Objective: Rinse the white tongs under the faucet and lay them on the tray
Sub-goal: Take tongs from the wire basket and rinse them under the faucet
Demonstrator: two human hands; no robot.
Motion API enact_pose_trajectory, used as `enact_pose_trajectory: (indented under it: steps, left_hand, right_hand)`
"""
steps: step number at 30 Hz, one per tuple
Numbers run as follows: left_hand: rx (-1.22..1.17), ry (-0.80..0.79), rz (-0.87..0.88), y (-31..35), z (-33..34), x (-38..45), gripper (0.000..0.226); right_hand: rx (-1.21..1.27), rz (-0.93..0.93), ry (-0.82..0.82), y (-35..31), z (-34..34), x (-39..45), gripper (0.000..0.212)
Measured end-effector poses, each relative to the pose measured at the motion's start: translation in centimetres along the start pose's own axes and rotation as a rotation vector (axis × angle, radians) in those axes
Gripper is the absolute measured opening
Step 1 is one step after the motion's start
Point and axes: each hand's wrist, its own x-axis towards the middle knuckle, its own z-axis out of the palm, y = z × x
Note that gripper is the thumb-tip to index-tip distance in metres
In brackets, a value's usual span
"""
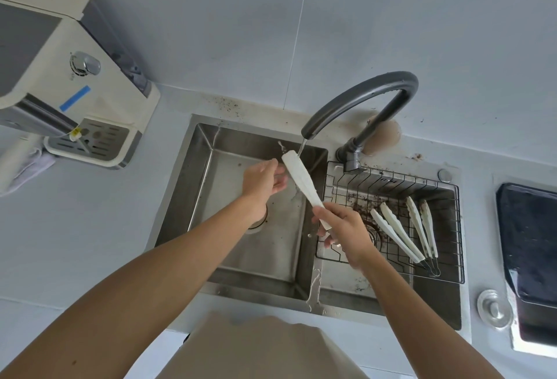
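Nearest, the right hand (343, 228) grips the hinge end of the white tongs (301, 182), fingers curled round it, just left of the wire tray (452, 276). The tongs slant up from there over the sink (193, 173), their tips under the stream from the faucet (361, 98). The left hand (265, 184) is beside the blades, fingers loosely bent, touching or nearly so. They look light, stiff plastic, slick when wet, so the narrow hinge end seems the surest hold. Two other tongs (401, 234) lie in the tray.

sink (193, 185): centre of frame
faucet (361, 98): behind sink, right of centre
rack (452, 258): right basin, two tongs (401, 234) inside
machine (75, 92): upper left
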Motion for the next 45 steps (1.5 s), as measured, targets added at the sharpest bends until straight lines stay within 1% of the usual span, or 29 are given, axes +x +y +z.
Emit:
enact_pose_trajectory:
  steps: [1, 4, 8, 12, 16, 20, 25, 28, 31, 34, 38, 41, 45]
  left_hand:
    - [0.022, -0.027, -0.007, 0.0, 0.0, 0.1, 0.029]
    - [0.055, -0.116, -0.015, 0.1, 0.4, -0.1, 0.028]
    - [0.124, -0.127, 0.036, 0.2, 0.9, -0.3, 0.024]
    - [0.152, -0.085, 0.020, -0.3, 1.3, 0.2, 0.026]
    - [0.167, -0.050, 0.016, -0.6, 2.0, 0.5, 0.023]
    - [0.200, -0.047, 0.025, -0.5, 3.1, 0.5, 0.018]
    - [0.235, -0.049, 0.049, -0.9, 4.0, 0.6, 0.011]
    - [0.241, -0.035, 0.042, -1.0, 4.2, 0.7, 0.015]
    - [0.221, -0.006, 0.021, -0.8, 4.2, 0.7, 0.022]
    - [0.169, -0.031, -0.012, -0.4, 3.7, 0.6, 0.031]
    - [0.128, -0.105, -0.025, -0.2, 3.1, 0.2, 0.024]
    - [0.197, -0.110, 0.013, -0.3, 2.8, 0.3, 0.017]
    - [0.306, -0.052, 0.090, -0.3, 2.8, 0.6, 0.018]
  right_hand:
    - [0.058, 0.026, -0.026, 0.0, 0.0, 0.0, 0.027]
    - [0.186, 0.122, -0.089, -0.1, 0.0, -0.2, 0.032]
    - [0.272, 0.202, -0.112, 0.1, 0.0, -0.1, 0.044]
    - [0.274, 0.221, -0.099, 0.2, 0.0, -0.6, 0.042]
    - [0.287, 0.208, -0.066, 0.5, 0.0, -1.0, 0.036]
    - [0.272, 0.175, -0.007, 1.2, 0.1, -1.5, 0.042]
    - [0.326, 0.187, 0.064, 1.5, 0.0, -1.6, 0.033]
    - [0.311, 0.187, 0.095, 1.8, -0.3, -1.6, 0.034]
    - [0.311, 0.190, 0.091, 1.8, -0.3, -1.5, 0.034]
    - [0.334, 0.205, 0.080, 2.0, -0.5, -1.5, 0.036]
    - [0.341, 0.226, 0.074, 2.1, -0.8, -1.1, 0.041]
    - [0.297, 0.213, 0.069, 1.8, -0.9, -1.0, 0.049]
    - [0.220, 0.178, 0.068, 1.5, -0.7, -1.2, 0.041]
